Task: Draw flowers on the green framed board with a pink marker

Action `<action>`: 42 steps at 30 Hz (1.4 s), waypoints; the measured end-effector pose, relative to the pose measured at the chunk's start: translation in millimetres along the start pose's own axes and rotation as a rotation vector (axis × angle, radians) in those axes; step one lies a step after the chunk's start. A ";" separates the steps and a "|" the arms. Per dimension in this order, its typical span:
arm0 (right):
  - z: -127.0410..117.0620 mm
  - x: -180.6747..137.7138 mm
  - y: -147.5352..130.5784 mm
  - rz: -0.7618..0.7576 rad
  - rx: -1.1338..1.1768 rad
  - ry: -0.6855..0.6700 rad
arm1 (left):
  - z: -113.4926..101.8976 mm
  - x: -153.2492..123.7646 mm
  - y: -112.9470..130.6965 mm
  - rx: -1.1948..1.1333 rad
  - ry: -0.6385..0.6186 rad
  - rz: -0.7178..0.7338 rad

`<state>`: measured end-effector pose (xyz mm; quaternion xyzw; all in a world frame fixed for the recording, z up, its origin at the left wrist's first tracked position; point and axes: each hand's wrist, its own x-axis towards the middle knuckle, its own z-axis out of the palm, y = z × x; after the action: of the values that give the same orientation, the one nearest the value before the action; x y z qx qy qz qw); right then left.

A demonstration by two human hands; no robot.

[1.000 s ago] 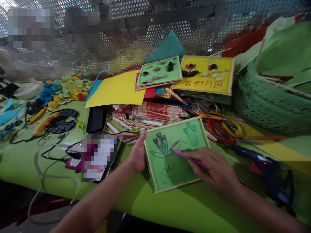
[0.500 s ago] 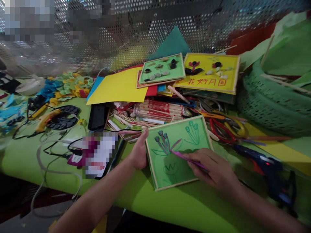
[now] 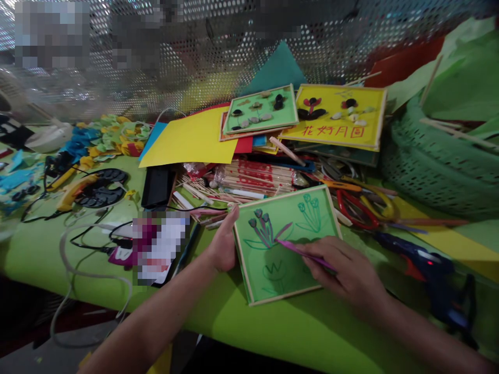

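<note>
A green picture board (image 3: 294, 270) edged with pale wooden strips is tilted up off the table. My left hand (image 3: 225, 244) grips its left edge, thumb at the upper corner and the fingers hidden behind. In my right hand (image 3: 341, 265) is a slim purple pen (image 3: 306, 251), its tip at the base of a purple-coloured leaf. Beside that leaf stand drawn flowers with purple stems and dark raised heads (image 3: 260, 220). Green outlined flowers (image 3: 309, 213) show at the upper right, and a round shape marked with a W (image 3: 274, 270) lies below.
A dark blue glue gun (image 3: 429, 275) with a red light lies right, near red-handled scissors (image 3: 353, 210). Behind are wooden sticks (image 3: 257, 176), yellow paper (image 3: 191, 137) and a finished yellow picture (image 3: 339, 117). A green basket (image 3: 436, 161) stands right; a phone (image 3: 163, 249) and cables lie left.
The pen tip has shifted very slightly up along the leaf's base, and my right hand has moved a little with it. My left hand and the board stay put.
</note>
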<state>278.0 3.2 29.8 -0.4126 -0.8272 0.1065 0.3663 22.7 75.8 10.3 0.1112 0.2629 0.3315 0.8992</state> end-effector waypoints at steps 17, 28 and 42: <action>-2.9 1.3 1.8 0.039 -0.027 0.051 | 4.7 -1.9 -0.8 0.031 0.021 0.048; -3.8 2.7 0.3 0.025 -0.043 0.038 | 3.6 -1.9 -0.7 0.017 0.019 0.046; -4.8 5.1 1.2 0.023 -0.062 0.081 | -2.2 -1.4 0.1 0.009 -0.073 0.027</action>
<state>280.1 7.2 35.2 -0.4375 -0.8097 0.0682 0.3851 20.5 75.0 9.0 0.1308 0.2297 0.3383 0.9032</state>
